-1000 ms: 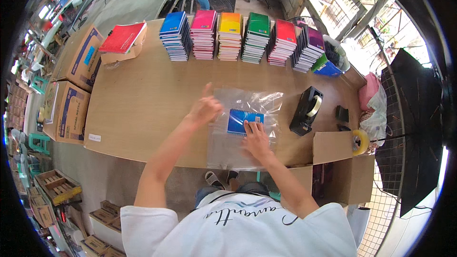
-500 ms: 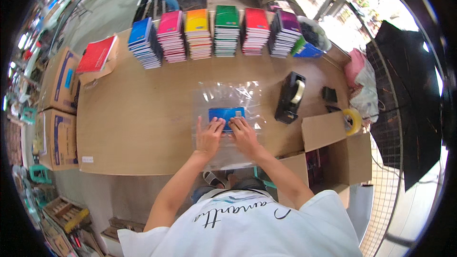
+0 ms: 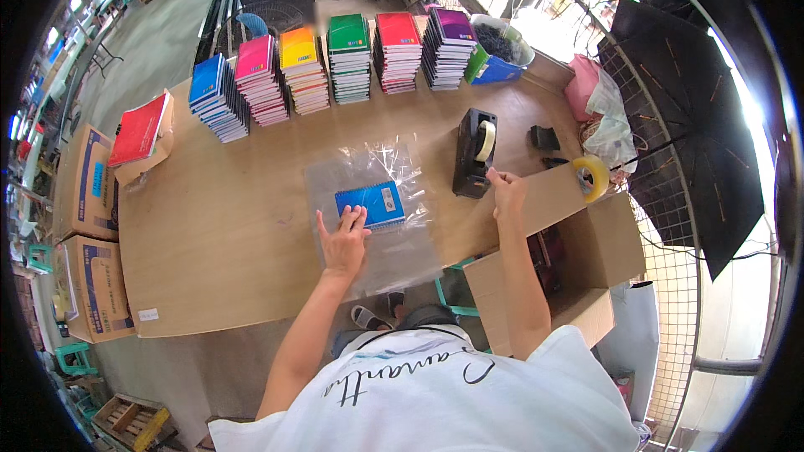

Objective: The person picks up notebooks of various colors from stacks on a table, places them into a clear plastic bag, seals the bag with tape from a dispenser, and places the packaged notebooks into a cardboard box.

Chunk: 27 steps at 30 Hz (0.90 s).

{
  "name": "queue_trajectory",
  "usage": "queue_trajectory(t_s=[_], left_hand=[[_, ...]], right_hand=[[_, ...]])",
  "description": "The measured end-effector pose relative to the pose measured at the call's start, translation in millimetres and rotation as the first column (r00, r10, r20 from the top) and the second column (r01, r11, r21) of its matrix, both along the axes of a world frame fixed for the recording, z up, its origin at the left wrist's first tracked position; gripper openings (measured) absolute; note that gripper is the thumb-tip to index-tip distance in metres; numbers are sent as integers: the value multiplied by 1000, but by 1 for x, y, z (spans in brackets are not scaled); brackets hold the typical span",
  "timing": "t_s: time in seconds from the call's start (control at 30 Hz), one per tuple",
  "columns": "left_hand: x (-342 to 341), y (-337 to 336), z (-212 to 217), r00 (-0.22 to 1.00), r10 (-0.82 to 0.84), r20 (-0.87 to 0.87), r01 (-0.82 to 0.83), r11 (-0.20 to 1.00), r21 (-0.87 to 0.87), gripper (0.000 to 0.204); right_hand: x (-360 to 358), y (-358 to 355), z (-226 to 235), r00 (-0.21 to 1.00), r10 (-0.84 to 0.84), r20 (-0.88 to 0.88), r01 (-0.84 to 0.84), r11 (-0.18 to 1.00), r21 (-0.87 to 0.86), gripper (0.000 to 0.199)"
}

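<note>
A blue spiral notebook [image 3: 381,201] lies on a clear plastic bag [image 3: 322,180] in the middle of the table. My left hand [image 3: 343,243] rests with spread fingertips on the notebook's lower left part. To the right stands a black tape dispenser [image 3: 469,155] holding a roll of clear tape [image 3: 486,141]. At the dispenser's near end, my right hand [image 3: 509,195] is closed in a pinch, thumb and finger touching or almost touching it. Whatever sits between those fingertips is too small to make out.
Several stacks of notebooks [image 3: 348,59] in different colours line the table's far edge. An open cardboard box [image 3: 615,238] stands at the near right, with a yellowish tape roll [image 3: 593,177] by its flap. Red notebooks [image 3: 138,128] lie at the left, near stacked cartons [image 3: 92,285].
My right hand has left the notebook and moved right to the tape dispenser. My left hand stays on the notebook, its fingers now more spread. The whole view has shifted and turned slightly.
</note>
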<state>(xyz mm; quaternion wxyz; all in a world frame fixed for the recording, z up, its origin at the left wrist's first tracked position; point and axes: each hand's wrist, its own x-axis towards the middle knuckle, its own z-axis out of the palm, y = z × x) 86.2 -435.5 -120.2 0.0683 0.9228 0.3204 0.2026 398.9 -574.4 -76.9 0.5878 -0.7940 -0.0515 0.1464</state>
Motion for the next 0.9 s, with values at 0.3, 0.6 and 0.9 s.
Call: queue_trajectory(t_s=[0.3, 0.6, 0.9], left_hand=[[-1, -2, -4, 998, 2, 68, -4, 1000, 29, 42], [-4, 3, -11, 995, 26, 100, -28, 999, 19, 43], [-11, 2, -7, 987, -4, 162, 28, 989, -146, 41]], right_hand=[[-17, -4, -97, 601, 71, -796, 483, 761, 433, 15], [-70, 1, -49, 990, 114, -77, -98, 976, 193, 30], [-166, 101, -24, 546, 818, 181, -454, 471, -757, 104]])
